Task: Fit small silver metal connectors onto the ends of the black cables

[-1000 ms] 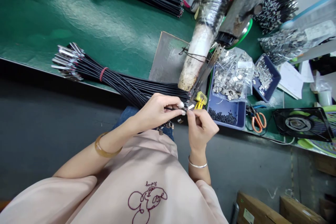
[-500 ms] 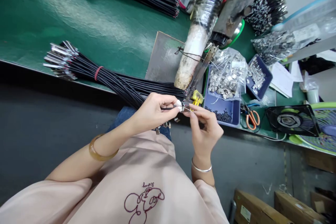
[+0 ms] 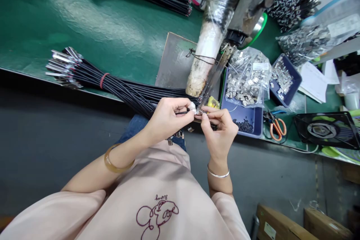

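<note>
While the left hand pinches a thin black cable between thumb and forefinger, both capped in white at the tips, the right hand meets it from the other side, its thumb and forefinger brought close together at the cable's end. Something slim and bright shows at those right fingers, but it is too small to tell whether they grip it. The cable's end sits between the two hands, near the front edge of the green surface and just below the blunt white tube that slants down from the upper right. Beside that tube, a narrow metal bar runs down towards the fingertips, though whether it touches anything there cannot be made out. Behind the left hand, a thick bundle of black cables lies along the surface, tied by a red band, with silver connectors fanned out at its far left end. A grey plate lies partly beneath the tube. To the right of the hands, a blue tray holds a clear bag of metal pieces and a scatter of small black bits, while a smaller blue tray stands beyond it. Orange-handled pliers rest just beside the larger tray, near a square black fan.
</note>
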### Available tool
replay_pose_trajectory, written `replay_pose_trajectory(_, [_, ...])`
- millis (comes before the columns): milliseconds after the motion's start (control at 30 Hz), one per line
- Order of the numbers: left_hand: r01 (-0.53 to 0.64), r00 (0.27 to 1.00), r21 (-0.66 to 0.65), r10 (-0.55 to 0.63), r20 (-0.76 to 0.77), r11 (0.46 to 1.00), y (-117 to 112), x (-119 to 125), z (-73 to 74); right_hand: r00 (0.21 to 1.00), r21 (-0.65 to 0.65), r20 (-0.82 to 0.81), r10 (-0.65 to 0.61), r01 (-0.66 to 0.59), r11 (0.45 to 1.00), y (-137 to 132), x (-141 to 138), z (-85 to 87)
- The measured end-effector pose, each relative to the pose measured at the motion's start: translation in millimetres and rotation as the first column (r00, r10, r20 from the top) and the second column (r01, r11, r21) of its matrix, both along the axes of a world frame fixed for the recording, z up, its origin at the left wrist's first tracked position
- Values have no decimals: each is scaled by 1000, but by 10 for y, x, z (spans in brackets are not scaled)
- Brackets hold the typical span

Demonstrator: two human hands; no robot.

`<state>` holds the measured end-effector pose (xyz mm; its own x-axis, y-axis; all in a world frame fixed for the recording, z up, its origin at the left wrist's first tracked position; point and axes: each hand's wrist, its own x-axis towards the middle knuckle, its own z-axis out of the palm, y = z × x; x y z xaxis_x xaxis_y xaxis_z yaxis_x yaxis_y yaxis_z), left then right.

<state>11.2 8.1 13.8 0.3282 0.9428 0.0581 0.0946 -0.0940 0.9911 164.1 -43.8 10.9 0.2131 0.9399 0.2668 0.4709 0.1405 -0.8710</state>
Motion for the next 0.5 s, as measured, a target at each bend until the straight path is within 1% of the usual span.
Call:
replay_pose_trajectory(167, [-3,1000,-6,3,11,1000,3,6,19,999,14,36,-10,9,1000,30,-4,60])
replay_pose_trajectory(300, [16,1000,-48,-15,25,999,1,-3,24,1000,25,23,17,-18,1000,0,-2,72])
replay_pose_trajectory(400, [29,1000,-66,-30,-3,997,0,-15,15,998,6,30,53,-54,999,-33,1,55])
replay_pose_trajectory(500, [49,998,-40,-51,-38,998,-6,-28,18,995,11,73,72,-73,997,-56,3,64])
